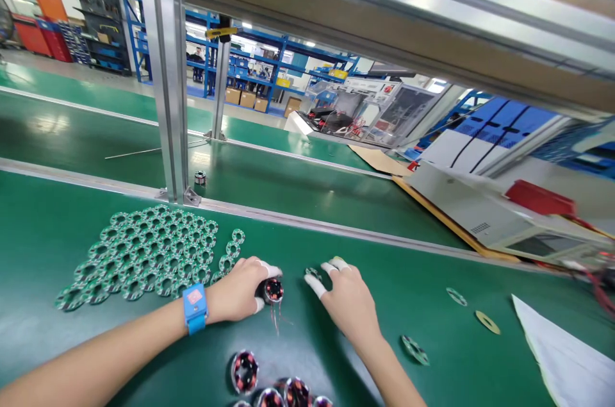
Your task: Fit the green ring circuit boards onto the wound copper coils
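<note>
My left hand [243, 288], with a blue wrist strap [195, 307] and white finger cots, is closed around a small copper-wound motor stator [273, 291] resting on the green mat; thin wires trail from it. My right hand [343, 298], also in finger cots, pinches a small green ring-shaped circuit board [312, 274] just right of the stator. A large pile of the same green ring boards [144, 253] lies to the left of my left hand.
Several more stators [273, 388] lie near the front edge. Loose ring boards [416, 350] and a yellowish disc [487, 322] lie to the right, by a white sheet [567, 356]. An aluminium post [168, 74] rises behind the pile. Equipment [504, 215] crowds the right.
</note>
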Demonstrator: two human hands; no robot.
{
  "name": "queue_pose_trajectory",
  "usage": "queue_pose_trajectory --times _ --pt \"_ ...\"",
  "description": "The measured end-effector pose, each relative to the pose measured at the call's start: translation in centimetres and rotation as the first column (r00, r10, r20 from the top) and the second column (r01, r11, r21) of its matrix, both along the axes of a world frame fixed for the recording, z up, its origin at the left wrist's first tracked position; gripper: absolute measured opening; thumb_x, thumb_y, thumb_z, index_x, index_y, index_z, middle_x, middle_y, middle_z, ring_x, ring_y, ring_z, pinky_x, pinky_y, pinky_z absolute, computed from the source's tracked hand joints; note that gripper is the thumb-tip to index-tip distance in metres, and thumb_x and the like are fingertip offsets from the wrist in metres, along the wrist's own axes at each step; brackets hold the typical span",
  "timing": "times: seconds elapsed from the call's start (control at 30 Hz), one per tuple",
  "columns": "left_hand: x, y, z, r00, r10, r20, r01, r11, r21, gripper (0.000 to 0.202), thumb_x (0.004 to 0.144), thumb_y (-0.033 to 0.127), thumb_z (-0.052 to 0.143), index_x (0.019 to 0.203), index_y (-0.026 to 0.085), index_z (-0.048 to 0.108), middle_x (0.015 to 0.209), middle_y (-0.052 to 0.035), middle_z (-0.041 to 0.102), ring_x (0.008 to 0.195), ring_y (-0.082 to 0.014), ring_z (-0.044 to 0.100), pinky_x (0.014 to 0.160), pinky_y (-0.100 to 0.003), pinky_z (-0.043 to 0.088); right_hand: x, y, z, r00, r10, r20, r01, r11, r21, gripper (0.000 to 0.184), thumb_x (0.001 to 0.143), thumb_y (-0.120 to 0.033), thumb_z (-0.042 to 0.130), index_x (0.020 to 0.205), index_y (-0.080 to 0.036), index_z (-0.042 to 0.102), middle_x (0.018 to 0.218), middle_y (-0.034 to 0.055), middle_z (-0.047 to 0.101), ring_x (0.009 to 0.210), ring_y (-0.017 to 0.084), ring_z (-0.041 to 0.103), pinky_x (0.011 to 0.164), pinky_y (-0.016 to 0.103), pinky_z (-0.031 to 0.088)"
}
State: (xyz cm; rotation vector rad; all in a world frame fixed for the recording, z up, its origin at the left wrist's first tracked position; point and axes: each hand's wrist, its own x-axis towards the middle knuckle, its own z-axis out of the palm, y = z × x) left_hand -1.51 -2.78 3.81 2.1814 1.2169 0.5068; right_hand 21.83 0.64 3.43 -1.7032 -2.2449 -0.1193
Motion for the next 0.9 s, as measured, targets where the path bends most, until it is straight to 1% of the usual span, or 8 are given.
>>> queue_pose_trajectory --times 0.07,0.17,0.27,0.37,0.53,0.67,0.77,0.9 --pt "-0.1 0.0 0.5 0.996 0.059 0.074 -0.058 0.998 -0.017 0.056 0.064 0.000 0.052 0.117 0.019 0.052 0.120 -0.0076 0.055 0.112 -0.0214 0.047 0.097 -0.032 0.035 0.0 0.3 -0.2 0.998 0.055 0.029 -0.054 0.998 -0.038 0.020 0.076 -0.032 0.064 0.082 -0.014 0.071 0.092 0.0155 0.066 0.091 0.032 0.058 0.079 0.045 0.048" --pt "0.0 -0.2 1.4 0.967 0.180 0.179 -0.184 0.983 0.004 0.034 0.076 0.009 0.050 0.109 0.017 0.056 0.113 -0.0075 0.058 0.107 -0.0197 0.050 0.097 -0.031 0.036 -0.6 -0.3 0.4 0.959 0.193 -0.208 -0.224 0.965 -0.138 0.026 0.074 -0.025 0.065 0.098 -0.017 0.068 0.092 0.0100 0.067 0.082 0.025 0.060 0.075 0.038 0.051" --pt "0.6 -0.5 2.3 0.956 0.210 0.207 -0.221 0.975 0.033 0.017 0.085 0.027 0.050 0.093 0.017 0.061 0.095 -0.0050 0.062 0.094 -0.0194 0.053 0.086 -0.031 0.040 -1.4 -1.4 1.4 0.817 0.367 -0.446 -0.471 0.870 -0.147 0.037 0.077 -0.021 0.061 0.114 -0.021 0.062 0.096 0.0076 0.067 0.079 0.021 0.061 0.073 0.035 0.053" --pt "1.2 -0.7 2.5 0.973 0.150 0.174 -0.155 0.988 0.014 0.020 0.085 0.027 0.048 0.074 0.017 0.062 0.079 -0.0028 0.061 0.083 -0.0173 0.053 0.076 -0.027 0.041 -2.0 -2.3 2.0 0.698 0.501 -0.512 -0.610 0.790 -0.059 0.036 0.081 -0.019 0.056 0.116 -0.025 0.061 0.107 0.0084 0.065 0.096 0.023 0.059 0.085 0.038 0.051" --pt "1.4 -0.7 2.2 0.940 0.233 0.249 -0.221 0.972 -0.073 0.028 0.084 0.025 0.045 0.060 0.016 0.054 0.067 0.0000 0.057 0.068 -0.0136 0.052 0.064 -0.024 0.038 -2.9 -3.1 1.7 0.724 0.385 -0.572 -0.493 0.869 -0.037 0.044 0.078 -0.021 0.058 0.122 -0.020 0.055 0.111 0.0115 0.062 0.093 0.022 0.061 0.076 0.036 0.056" --pt "1.7 -0.9 2.2 0.905 0.276 0.324 -0.259 0.961 -0.093 0.029 0.084 0.023 0.044 0.057 0.016 0.052 0.063 0.0009 0.056 0.065 -0.0126 0.050 0.061 -0.023 0.036 -3.7 -3.7 1.3 0.728 0.314 -0.610 -0.435 0.898 -0.057 0.042 0.072 -0.026 0.066 0.113 -0.017 0.061 0.104 0.0116 0.064 0.086 0.022 0.062 0.067 0.033 0.059" --pt "2.1 -1.3 2.1 0.911 0.281 0.302 -0.267 0.960 -0.085 0.032 0.086 0.024 0.043 0.056 0.016 0.053 0.063 0.0003 0.055 0.064 -0.0127 0.049 0.060 -0.024 0.036 -4.0 -3.9 1.1 0.739 0.305 -0.600 -0.370 0.929 0.016 0.035 0.072 -0.030 0.067 0.104 -0.018 0.065 0.096 0.0113 0.066 0.082 0.024 0.063 0.060 0.032 0.059" --pt "2.0 -1.3 1.7 0.954 0.258 0.151 -0.273 0.958 0.087 0.028 0.087 0.038 0.047 0.077 0.017 0.064 0.080 -0.0028 0.061 0.080 -0.0179 0.051 0.071 -0.029 0.039 -3.4 -2.9 0.9 0.754 0.224 -0.618 -0.271 0.963 0.019 0.032 0.071 -0.035 0.064 0.098 -0.017 0.069 0.089 0.0109 0.067 0.076 0.023 0.063 0.058 0.033 0.058"
